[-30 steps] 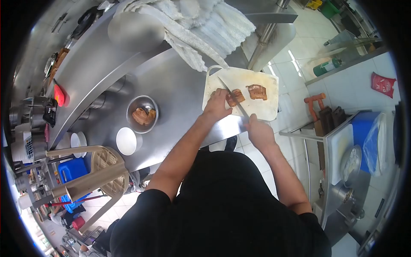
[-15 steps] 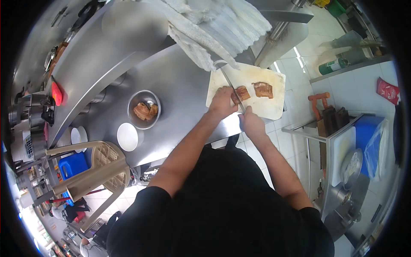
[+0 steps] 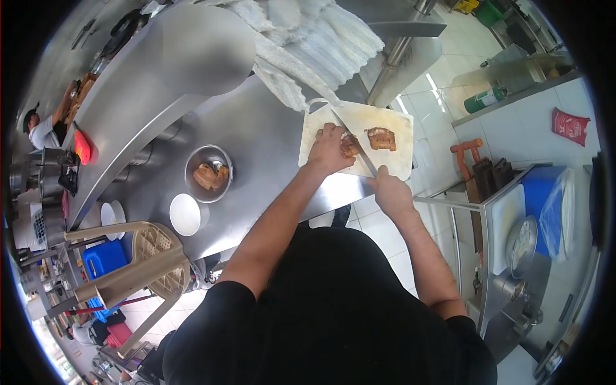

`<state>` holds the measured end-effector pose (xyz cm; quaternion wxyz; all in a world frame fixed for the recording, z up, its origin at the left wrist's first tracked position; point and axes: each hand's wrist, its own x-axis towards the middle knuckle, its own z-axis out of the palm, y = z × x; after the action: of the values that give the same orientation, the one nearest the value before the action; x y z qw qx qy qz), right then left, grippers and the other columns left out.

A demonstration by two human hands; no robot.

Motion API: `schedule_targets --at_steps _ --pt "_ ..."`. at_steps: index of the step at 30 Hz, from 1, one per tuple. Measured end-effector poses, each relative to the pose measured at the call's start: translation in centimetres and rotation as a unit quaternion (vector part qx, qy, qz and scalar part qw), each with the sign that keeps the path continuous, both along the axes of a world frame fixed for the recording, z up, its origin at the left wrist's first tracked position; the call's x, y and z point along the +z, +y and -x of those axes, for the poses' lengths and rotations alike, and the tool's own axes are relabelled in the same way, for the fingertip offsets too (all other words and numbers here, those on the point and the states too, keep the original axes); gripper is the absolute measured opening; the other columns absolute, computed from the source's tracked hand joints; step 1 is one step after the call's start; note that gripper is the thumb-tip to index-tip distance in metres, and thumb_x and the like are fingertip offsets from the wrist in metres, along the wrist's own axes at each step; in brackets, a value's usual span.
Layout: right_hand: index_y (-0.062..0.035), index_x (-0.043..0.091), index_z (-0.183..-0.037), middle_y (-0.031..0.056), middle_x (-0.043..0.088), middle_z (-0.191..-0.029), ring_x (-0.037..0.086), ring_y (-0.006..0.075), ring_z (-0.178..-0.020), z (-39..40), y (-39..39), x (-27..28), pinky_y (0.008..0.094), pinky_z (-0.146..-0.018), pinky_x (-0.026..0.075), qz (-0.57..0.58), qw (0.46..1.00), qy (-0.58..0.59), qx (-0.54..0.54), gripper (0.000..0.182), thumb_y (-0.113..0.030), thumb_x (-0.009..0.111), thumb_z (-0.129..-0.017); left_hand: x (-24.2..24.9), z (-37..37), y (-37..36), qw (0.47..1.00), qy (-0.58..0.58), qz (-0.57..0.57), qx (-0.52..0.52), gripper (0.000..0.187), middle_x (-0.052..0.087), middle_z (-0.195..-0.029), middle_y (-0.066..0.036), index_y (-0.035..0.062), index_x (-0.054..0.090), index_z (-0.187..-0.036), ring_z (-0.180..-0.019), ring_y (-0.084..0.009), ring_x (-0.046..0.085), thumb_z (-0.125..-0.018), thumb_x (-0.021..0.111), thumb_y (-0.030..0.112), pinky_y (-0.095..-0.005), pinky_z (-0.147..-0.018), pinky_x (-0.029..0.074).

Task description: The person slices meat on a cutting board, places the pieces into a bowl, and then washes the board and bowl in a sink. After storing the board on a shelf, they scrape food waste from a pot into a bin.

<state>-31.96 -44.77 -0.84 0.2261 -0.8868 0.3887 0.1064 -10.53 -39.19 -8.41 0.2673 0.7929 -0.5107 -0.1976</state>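
Observation:
My left hand presses its curled fingers on a browned piece of meat, holding it against the white cutting board. My right hand is wrapped round the handle of a long knife. The blade lies slantwise along the right side of that piece, close by my left fingertips. A second browned slab of meat rests on the board, to the right of the blade. More meat pieces sit in a steel bowl on the counter to the left.
A white bowl stands beside the steel one on the metal counter. White cloths hang at the counter's far side. A beige plastic chair is at the lower left. Another person is at the far left, and a metal cart stands right.
My right hand has drawn the knife back toward me and to the right across the board. My left hand stays on the meat. The whole view has shifted slightly.

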Motion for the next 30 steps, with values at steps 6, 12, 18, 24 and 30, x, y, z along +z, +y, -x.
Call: schedule_targets --at_steps 6,12,18,24,30 --pt "0.0006 0.049 -0.105 0.0261 0.071 -0.082 0.071 0.0461 -0.08 0.1 0.1 1.6 0.0568 -0.073 0.055 -0.002 1.0 0.03 -0.006 0.027 -0.024 0.059 -0.101 0.6 0.7 -1.0 0.998 -0.031 -0.061 -0.004 0.071 0.051 -0.124 -0.018 0.0075 0.057 -0.124 -0.119 -0.0401 0.054 -0.065 0.083 0.035 -0.0489 -0.097 0.053" --pt "0.0007 0.048 -0.106 0.0273 0.072 -0.085 0.071 0.0472 -0.084 0.1 -0.5 1.3 0.0576 -0.076 0.054 -0.026 0.998 0.046 -0.018 0.028 -0.024 0.06 -0.1 -0.2 1.2 -1.8 0.995 -0.049 -0.079 0.03 0.064 0.054 -0.12 -0.015 0.0101 0.058 -0.121 -0.115 -0.0385 0.057 -0.066 0.082 0.034 -0.0483 -0.094 0.055" --pt "0.0001 0.047 -0.11 0.0283 0.071 -0.086 0.071 0.0477 -0.084 -2.1 -1.2 -1.5 0.0576 -0.076 0.055 -0.049 0.998 0.028 -0.031 0.03 -0.025 0.06 -0.1 -1.2 1.3 -1.7 0.998 -0.032 -0.047 0.035 0.057 0.056 -0.117 -0.014 0.0104 0.06 -0.117 -0.112 -0.0373 0.059 -0.069 0.081 0.034 -0.048 -0.093 0.055" --pt "-0.0011 0.049 -0.111 0.0266 0.072 -0.087 0.072 0.0463 -0.084 -3.4 -1.5 -6.8 0.0557 -0.077 0.056 -0.049 0.996 -0.008 -0.075 0.034 -0.03 0.062 -0.1 -1.8 1.2 -1.9 0.996 -0.057 -0.065 0.018 0.064 0.055 -0.121 -0.013 0.01 0.057 -0.121 -0.116 -0.0369 0.058 -0.068 0.083 0.034 -0.0499 -0.094 0.055" --pt "-0.0019 0.048 -0.113 0.0256 0.072 -0.086 0.072 0.0444 -0.083 -3.2 -1.4 -5.4 0.0547 -0.075 0.057 -0.042 0.997 -0.003 -0.058 0.035 -0.031 0.062 -0.099 -0.7 1.5 -1.3 0.997 -0.033 -0.063 0.016 0.074 0.053 -0.125 -0.017 0.0051 0.053 -0.127 -0.119 -0.0408 0.056 -0.068 0.088 0.032 -0.0495 -0.101 0.051"
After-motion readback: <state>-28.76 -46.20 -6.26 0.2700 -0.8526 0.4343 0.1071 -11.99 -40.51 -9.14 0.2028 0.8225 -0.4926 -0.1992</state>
